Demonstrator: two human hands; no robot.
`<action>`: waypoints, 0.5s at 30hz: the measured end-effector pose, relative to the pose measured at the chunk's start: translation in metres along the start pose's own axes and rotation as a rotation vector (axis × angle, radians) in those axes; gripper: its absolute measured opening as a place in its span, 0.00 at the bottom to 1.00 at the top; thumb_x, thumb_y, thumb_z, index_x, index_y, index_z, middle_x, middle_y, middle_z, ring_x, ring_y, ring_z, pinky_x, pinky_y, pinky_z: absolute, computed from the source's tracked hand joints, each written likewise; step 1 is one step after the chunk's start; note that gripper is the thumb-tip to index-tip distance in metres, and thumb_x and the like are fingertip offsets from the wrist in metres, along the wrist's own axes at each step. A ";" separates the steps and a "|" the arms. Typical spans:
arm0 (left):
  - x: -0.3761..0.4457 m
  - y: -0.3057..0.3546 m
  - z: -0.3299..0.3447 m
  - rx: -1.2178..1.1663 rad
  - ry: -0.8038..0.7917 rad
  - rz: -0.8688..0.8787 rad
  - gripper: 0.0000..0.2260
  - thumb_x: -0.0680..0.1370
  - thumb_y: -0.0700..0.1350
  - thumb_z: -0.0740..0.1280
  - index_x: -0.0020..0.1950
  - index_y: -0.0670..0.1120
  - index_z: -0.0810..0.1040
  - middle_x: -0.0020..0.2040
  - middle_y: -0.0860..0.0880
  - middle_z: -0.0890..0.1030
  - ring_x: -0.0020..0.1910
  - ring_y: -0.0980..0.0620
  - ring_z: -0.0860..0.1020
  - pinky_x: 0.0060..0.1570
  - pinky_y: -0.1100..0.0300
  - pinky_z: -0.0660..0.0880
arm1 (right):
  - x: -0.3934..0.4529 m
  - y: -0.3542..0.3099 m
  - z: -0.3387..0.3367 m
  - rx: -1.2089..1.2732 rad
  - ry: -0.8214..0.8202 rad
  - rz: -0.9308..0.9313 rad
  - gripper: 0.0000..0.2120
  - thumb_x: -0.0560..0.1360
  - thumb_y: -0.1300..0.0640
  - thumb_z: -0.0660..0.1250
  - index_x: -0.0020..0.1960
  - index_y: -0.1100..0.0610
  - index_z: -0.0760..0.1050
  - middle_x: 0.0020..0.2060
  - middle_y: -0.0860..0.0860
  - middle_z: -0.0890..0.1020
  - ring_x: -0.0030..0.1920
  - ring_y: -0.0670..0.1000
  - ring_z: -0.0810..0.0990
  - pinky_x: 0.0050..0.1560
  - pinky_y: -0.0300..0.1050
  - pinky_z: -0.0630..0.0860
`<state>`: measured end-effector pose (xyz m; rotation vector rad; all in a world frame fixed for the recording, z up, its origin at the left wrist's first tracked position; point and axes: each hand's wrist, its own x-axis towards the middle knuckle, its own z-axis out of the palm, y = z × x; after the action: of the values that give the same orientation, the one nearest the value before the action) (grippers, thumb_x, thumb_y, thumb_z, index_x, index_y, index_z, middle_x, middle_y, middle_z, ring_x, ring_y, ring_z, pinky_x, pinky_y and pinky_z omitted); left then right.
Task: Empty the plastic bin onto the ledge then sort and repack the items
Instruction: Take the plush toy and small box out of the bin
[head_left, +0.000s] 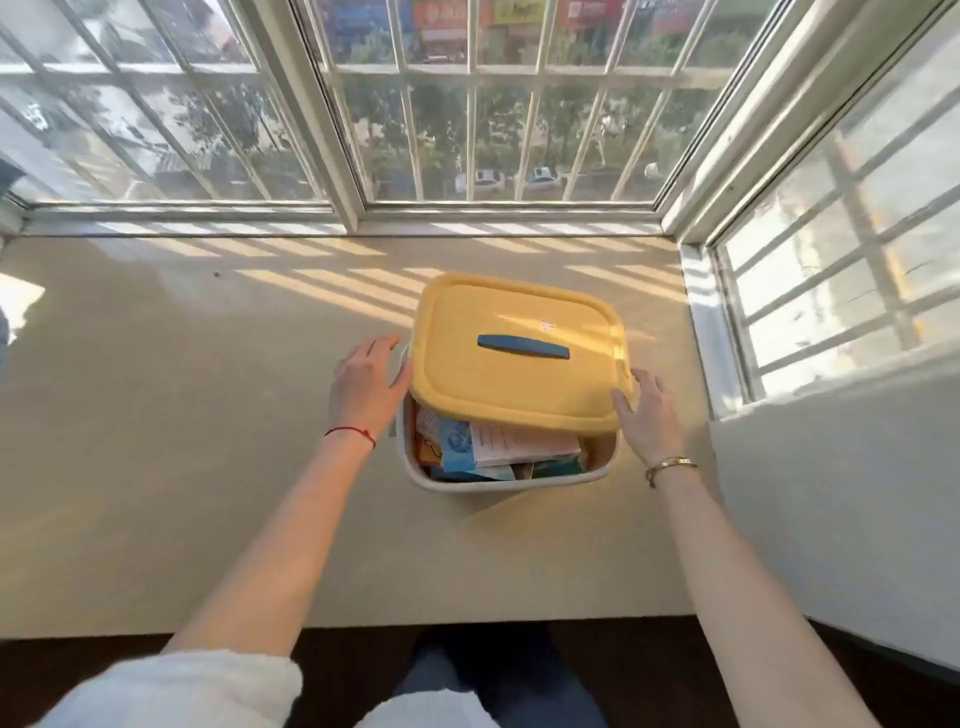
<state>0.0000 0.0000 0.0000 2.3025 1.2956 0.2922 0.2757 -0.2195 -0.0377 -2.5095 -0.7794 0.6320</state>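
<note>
A white plastic bin stands on the beige ledge, right of centre. Its yellow lid with a dark blue handle is lifted at the near edge and shifted away from me, so the near part of the bin is uncovered. Inside lie several flat boxes and paper packets, blue, white and orange. My left hand holds the lid's left edge with the thumb against it. My right hand touches the lid's right near corner with its fingertips.
Barred windows close the ledge at the back and on the right. A white wall block stands near right. The ledge's front edge runs just before my knees. Bare ledge surface stretches to the left of the bin.
</note>
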 end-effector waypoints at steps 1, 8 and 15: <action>0.006 -0.002 0.007 -0.018 -0.018 -0.029 0.17 0.80 0.49 0.64 0.66 0.43 0.75 0.61 0.43 0.79 0.61 0.42 0.76 0.61 0.46 0.73 | 0.006 0.001 0.003 0.013 0.012 0.018 0.22 0.80 0.51 0.62 0.71 0.59 0.66 0.65 0.57 0.72 0.65 0.59 0.71 0.63 0.56 0.71; 0.025 -0.006 0.044 -0.068 -0.127 -0.165 0.21 0.79 0.54 0.64 0.69 0.47 0.72 0.62 0.47 0.76 0.59 0.45 0.76 0.55 0.48 0.76 | 0.033 0.016 0.022 0.062 -0.018 0.141 0.25 0.80 0.49 0.63 0.71 0.63 0.65 0.63 0.60 0.75 0.62 0.59 0.73 0.61 0.52 0.71; 0.047 -0.008 0.054 -0.189 -0.028 -0.310 0.24 0.75 0.50 0.72 0.68 0.42 0.75 0.59 0.44 0.77 0.53 0.44 0.78 0.57 0.49 0.75 | 0.063 0.006 0.023 0.161 0.067 0.087 0.23 0.79 0.49 0.64 0.68 0.61 0.69 0.57 0.58 0.78 0.58 0.59 0.76 0.57 0.50 0.72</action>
<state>0.0409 0.0267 -0.0525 1.9104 1.5164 0.2625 0.3125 -0.1790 -0.0774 -2.4140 -0.5744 0.6111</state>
